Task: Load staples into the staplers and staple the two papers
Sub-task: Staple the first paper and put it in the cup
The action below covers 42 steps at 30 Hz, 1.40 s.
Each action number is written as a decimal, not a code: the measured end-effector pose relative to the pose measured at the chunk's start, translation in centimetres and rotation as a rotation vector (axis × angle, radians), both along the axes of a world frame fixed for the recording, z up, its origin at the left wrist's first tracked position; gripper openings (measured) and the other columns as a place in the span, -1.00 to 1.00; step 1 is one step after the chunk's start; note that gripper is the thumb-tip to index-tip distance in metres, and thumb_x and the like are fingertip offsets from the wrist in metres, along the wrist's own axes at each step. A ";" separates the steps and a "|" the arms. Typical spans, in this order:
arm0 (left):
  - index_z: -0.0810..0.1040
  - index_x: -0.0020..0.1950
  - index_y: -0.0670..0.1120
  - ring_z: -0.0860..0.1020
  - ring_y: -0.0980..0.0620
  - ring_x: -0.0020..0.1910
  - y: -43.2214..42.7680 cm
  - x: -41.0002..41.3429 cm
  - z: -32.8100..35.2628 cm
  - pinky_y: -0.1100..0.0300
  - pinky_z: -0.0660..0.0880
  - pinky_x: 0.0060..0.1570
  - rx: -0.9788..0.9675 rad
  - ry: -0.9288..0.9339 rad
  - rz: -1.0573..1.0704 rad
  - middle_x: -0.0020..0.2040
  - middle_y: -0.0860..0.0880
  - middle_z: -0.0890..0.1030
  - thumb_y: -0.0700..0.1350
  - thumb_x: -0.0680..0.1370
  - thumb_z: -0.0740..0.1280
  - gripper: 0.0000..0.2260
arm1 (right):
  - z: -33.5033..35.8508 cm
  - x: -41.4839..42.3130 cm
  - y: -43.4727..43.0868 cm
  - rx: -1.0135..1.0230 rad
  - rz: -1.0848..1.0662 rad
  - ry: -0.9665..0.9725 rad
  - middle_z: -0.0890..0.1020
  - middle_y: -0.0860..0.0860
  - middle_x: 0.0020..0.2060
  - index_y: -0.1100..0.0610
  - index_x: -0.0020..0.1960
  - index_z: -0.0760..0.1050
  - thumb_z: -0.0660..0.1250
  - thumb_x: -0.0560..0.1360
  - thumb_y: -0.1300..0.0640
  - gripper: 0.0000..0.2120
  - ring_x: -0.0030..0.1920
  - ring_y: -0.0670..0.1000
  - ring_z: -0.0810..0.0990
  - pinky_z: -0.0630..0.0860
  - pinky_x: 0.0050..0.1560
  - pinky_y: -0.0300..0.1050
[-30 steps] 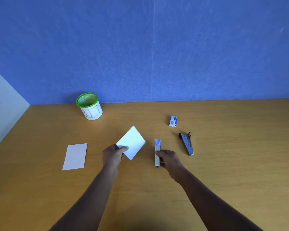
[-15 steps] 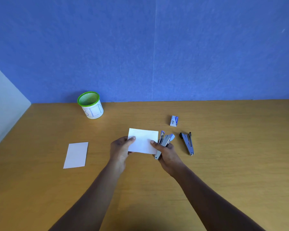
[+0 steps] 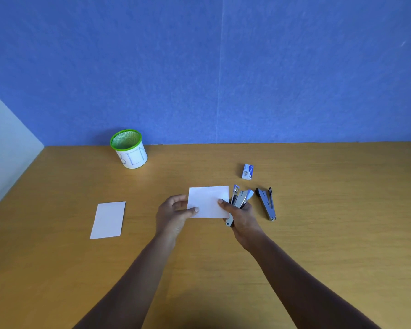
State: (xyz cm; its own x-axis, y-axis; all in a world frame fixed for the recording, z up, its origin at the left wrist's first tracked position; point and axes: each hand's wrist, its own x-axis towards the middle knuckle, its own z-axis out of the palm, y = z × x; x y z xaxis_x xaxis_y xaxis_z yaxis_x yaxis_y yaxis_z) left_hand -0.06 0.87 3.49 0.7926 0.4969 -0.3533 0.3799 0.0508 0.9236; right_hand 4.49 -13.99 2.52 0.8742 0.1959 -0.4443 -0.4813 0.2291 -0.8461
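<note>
Stapler (image 3: 239,201) is up off the table (image 3: 318,222) since a second ago, and the paper (image 3: 208,201) has squared up from its tilt. My left hand (image 3: 176,213) pinches the paper's left edge, thumb on top. My right hand (image 3: 243,217) wraps the stapler, its top hinged open, with the thumb pinning the paper's right edge. Other stapler (image 3: 266,204) lies open just to the right, staple box (image 3: 247,171) behind it. Other paper (image 3: 108,220) lies flat to my left, green-rimmed cup (image 3: 129,149) back left.

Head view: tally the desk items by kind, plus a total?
Papers: 2, held paper, lying paper
Staplers: 2, held stapler, lying stapler
Staple box: 1
Green-rimmed cup: 1
Total: 6
</note>
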 end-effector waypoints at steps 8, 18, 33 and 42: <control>0.61 0.06 -0.11 0.56 0.05 -0.02 -2.1 0.1 -0.2 0.22 0.48 0.01 0.031 -0.051 -0.195 0.00 -0.06 0.62 -0.06 0.52 0.34 -0.81 | 0.1 -0.1 0.9 -0.228 -0.003 -0.187 0.37 -0.17 -0.58 0.09 -0.33 0.31 0.40 0.43 0.23 -0.70 -0.60 -0.20 0.32 0.27 -0.58 -0.38; 0.61 -0.07 -0.24 0.67 0.04 -0.25 -1.4 0.0 0.1 0.27 0.56 -0.33 -0.384 -0.063 -0.091 -0.21 -0.07 0.69 -0.13 0.54 0.31 -0.82 | 0.9 -1.3 1.6 -0.165 0.278 -0.316 0.55 -0.08 -0.33 0.19 -0.03 0.47 0.47 0.39 0.19 -0.77 -0.47 -0.27 0.48 0.34 -0.47 -0.47; 0.59 -0.19 -0.12 0.53 0.01 -0.27 1.2 -0.3 -0.9 0.31 0.48 -0.38 -0.245 -0.034 0.318 -0.25 -0.03 0.58 -0.24 0.48 0.39 -0.94 | -0.6 -2.1 0.3 -0.354 0.338 -0.057 0.61 -0.04 -0.25 0.02 -0.02 0.51 -0.05 0.56 -0.25 -0.52 -0.39 -0.11 0.46 0.30 -0.41 -0.23; 0.59 -0.23 -0.12 0.52 0.07 -0.34 0.3 -0.2 -0.3 0.35 0.48 -0.44 -0.259 -0.108 0.300 -0.34 0.03 0.59 -0.25 0.47 0.40 -0.91 | -0.2 -2.7 1.0 -0.285 0.387 -0.026 0.64 -0.11 -0.14 0.04 0.00 0.54 0.12 0.52 -0.24 -0.61 -0.21 -0.12 0.55 0.37 -0.25 -0.20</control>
State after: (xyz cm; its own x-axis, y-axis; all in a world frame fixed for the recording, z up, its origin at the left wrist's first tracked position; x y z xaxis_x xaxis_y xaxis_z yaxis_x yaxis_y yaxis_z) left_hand -0.27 1.14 3.23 0.6657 0.6172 -0.4195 0.2145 0.3802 0.8997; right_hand 1.78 -12.94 2.35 0.7729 0.3823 -0.5064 -0.4631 -0.2058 -0.8621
